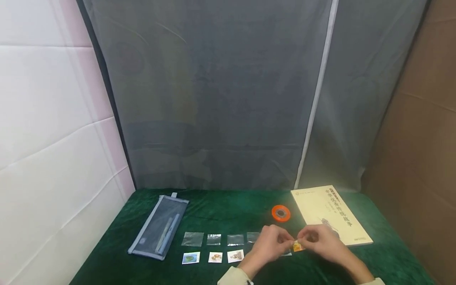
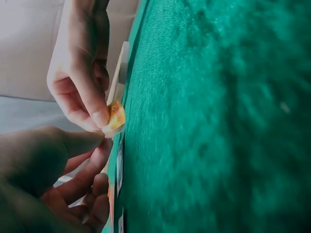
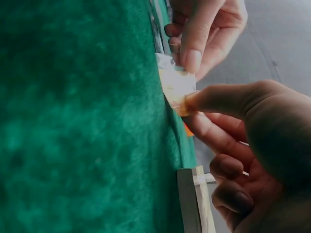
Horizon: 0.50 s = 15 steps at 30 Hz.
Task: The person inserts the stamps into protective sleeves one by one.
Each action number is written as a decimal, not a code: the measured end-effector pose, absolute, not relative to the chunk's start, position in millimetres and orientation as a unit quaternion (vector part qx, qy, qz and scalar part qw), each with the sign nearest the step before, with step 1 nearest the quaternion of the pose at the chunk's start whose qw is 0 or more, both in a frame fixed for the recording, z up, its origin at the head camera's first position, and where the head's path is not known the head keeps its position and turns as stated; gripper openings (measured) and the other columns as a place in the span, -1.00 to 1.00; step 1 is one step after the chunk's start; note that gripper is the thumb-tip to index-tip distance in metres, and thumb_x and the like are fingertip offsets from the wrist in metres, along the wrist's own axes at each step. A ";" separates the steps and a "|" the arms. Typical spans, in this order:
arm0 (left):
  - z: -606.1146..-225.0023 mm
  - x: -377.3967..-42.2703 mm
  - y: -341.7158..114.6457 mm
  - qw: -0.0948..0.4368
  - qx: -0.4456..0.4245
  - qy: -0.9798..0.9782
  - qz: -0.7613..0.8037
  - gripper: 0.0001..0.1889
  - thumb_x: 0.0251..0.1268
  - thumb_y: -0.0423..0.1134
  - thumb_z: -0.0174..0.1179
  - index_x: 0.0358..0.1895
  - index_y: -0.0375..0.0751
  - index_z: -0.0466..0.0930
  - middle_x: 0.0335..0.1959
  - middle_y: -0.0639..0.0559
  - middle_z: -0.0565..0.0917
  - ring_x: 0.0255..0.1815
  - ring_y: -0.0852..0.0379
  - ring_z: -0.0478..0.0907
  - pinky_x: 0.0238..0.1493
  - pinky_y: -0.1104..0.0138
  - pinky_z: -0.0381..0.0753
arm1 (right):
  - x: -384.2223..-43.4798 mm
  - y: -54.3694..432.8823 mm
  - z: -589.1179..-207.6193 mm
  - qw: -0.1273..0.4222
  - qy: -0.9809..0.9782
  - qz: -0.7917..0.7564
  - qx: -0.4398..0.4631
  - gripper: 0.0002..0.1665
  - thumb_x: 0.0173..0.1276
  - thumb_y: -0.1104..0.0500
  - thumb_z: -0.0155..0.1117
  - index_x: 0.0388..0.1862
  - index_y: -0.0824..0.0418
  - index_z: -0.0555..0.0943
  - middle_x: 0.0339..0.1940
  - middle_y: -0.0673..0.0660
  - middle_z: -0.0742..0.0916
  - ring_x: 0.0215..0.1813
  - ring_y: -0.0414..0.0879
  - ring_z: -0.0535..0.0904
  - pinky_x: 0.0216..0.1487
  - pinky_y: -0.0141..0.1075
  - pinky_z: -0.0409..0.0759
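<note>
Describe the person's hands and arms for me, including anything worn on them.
The left hand and right hand are bare, with no gloves or rings showing. The left sleeve is pale cream, with a small dark mark near its edge. Only a bit of the right sleeve shows, also pale cream.

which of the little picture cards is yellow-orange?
The card pinched in the right hand; the three flat cards show blue-green or brownish pictures.

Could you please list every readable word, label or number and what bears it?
"中华优秀传统故事" on the cream rectangular paper book.
Too small to read: the book's other print.
Too blurred to read: any marks on the small yellow-orange paper card.
</note>
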<state>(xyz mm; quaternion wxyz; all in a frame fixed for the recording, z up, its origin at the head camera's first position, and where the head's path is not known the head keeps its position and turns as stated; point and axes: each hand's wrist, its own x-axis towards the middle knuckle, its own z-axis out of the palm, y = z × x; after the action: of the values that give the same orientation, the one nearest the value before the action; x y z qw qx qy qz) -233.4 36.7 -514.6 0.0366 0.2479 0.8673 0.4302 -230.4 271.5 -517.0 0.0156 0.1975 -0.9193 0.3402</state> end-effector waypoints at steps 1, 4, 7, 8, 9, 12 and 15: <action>-514.7 -233.5 38.9 0.034 0.247 0.872 0.421 -0.94 0.41 -0.20 0.48 -0.26 -0.03 0.90 -0.48 0.28 0.80 -0.56 0.48 0.54 -0.48 0.50 0.54 | -230.2 272.5 -517.7 0.011 -0.919 0.339 0.199 -0.93 0.38 0.03 0.58 -0.26 -0.14 0.80 -0.40 -0.32 0.78 -0.27 -0.42 0.61 0.36 0.08 0.51; -514.9 -234.9 44.3 0.019 0.247 0.886 0.391 -0.95 0.35 -0.20 0.51 -0.30 0.00 0.89 -0.50 0.29 0.79 -0.54 0.48 0.54 -0.45 0.50 0.53 | -230.2 274.5 -520.3 0.002 -0.923 0.326 0.203 -0.93 0.37 0.05 0.59 -0.26 -0.10 0.80 -0.40 -0.31 0.76 -0.31 -0.43 0.57 -0.05 -0.28 0.59; -514.3 -236.5 48.1 0.000 0.247 0.898 0.363 -0.95 0.31 -0.19 0.54 -0.32 0.05 0.89 -0.50 0.30 0.79 -0.49 0.47 0.55 -0.38 0.49 0.51 | -230.5 275.5 -522.8 0.006 -0.929 0.311 0.201 -0.90 0.36 0.05 0.60 -0.28 -0.14 0.79 -0.42 -0.32 0.74 -0.35 -0.44 0.53 -0.27 -0.38 0.49; -514.5 -236.8 49.1 -0.007 0.248 0.903 0.352 -0.95 0.31 -0.18 0.55 -0.33 0.07 0.89 -0.50 0.31 0.79 -0.46 0.46 0.54 -0.35 0.48 0.50 | -230.5 275.6 -523.2 0.010 -0.932 0.303 0.199 -0.88 0.34 0.03 0.61 -0.29 -0.16 0.78 -0.42 -0.34 0.74 -0.36 -0.45 0.52 -0.27 -0.38 0.49; -515.0 -237.1 50.2 -0.013 0.247 0.906 0.342 -0.95 0.30 -0.16 0.56 -0.33 0.09 0.89 -0.50 0.33 0.78 -0.42 0.45 0.53 -0.31 0.47 0.48 | -230.4 275.8 -523.6 0.013 -0.934 0.298 0.197 -0.87 0.33 0.02 0.62 -0.30 -0.18 0.77 -0.43 -0.35 0.73 -0.36 -0.45 0.52 -0.27 -0.37 0.48; -516.7 -237.4 53.4 -0.028 0.244 0.918 0.312 -0.94 0.28 -0.12 0.57 -0.35 0.16 0.89 -0.51 0.38 0.76 -0.35 0.42 0.46 -0.20 0.40 0.40 | -230.1 275.9 -524.3 0.021 -0.942 0.276 0.189 -0.84 0.30 -0.01 0.65 -0.33 -0.23 0.76 -0.42 -0.37 0.71 -0.33 -0.45 0.51 -0.24 -0.35 0.49; -518.3 -237.8 57.0 -0.048 0.244 0.925 0.287 -0.92 0.24 -0.10 0.60 -0.37 0.19 0.87 -0.54 0.42 0.71 -0.34 0.41 0.41 -0.21 0.37 0.32 | -229.6 275.7 -524.8 0.029 -0.949 0.254 0.185 -0.84 0.27 -0.04 0.67 -0.32 -0.22 0.77 -0.38 -0.37 0.69 -0.26 -0.45 0.53 -0.19 -0.31 0.52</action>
<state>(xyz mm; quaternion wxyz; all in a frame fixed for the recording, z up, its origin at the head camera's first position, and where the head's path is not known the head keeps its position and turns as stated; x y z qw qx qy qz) -237.8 57.0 -518.3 -0.0479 0.2441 0.9252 0.2866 -229.6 275.7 -524.8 0.0291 0.1849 -0.9490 0.2537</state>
